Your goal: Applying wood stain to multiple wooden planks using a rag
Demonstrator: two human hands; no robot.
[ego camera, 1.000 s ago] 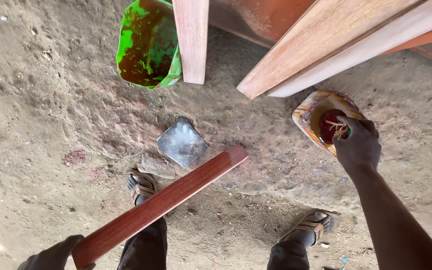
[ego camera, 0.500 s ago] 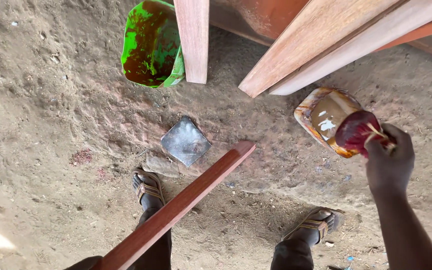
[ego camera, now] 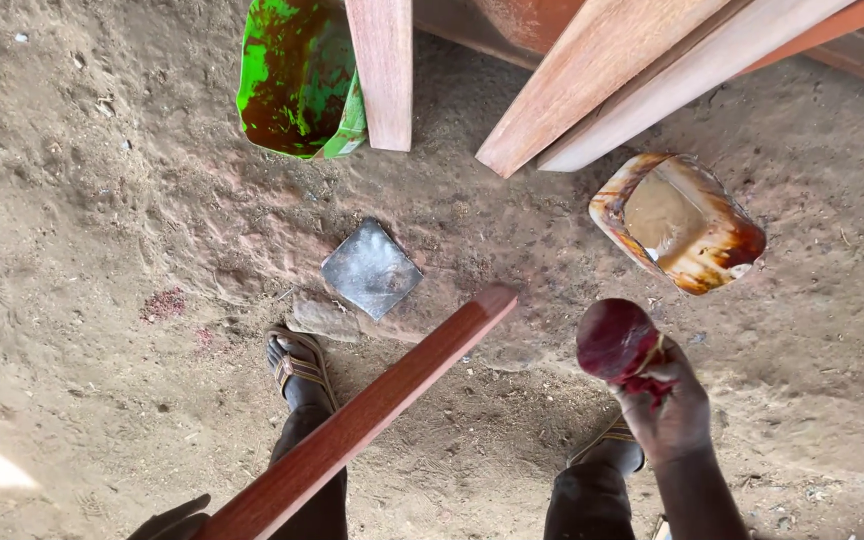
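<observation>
A long, narrow wooden strip (ego camera: 372, 410), stained a reddish brown with a slight sheen, is held above the sandy floor (ego camera: 72, 200). Its long axis runs on a diagonal, from the lower left, where the left hand (ego camera: 174, 520) meets it at the bottom edge of the view, up to a squared-off free end pointing toward the upper right, near the middle of the scene. Only a few dark fingers of that hand show beside the strip, so whether they are wrapped around it cannot be told. The right hand (ego camera: 664, 405) is at the lower right, its fingers closed around a rounded wad of cloth (ego camera: 615, 340) soaked dark red, held just beyond the strip's free end and apart from it. Up and to the right of the cloth, a shallow squarish container (ego camera: 692, 262), streaked brown and orange with cloudy liquid inside, lies on the floor. At the top left sits a bright green cut-open plastic container (ego camera: 344, 125), its inside smeared with dark brown stain. Pale unstained planks (ego camera: 592, 90) lean in from the top. A small grey square sheet (ego camera: 372, 268) lies on the floor between the green container and the person's sandalled left foot (ego camera: 297, 362).
</observation>
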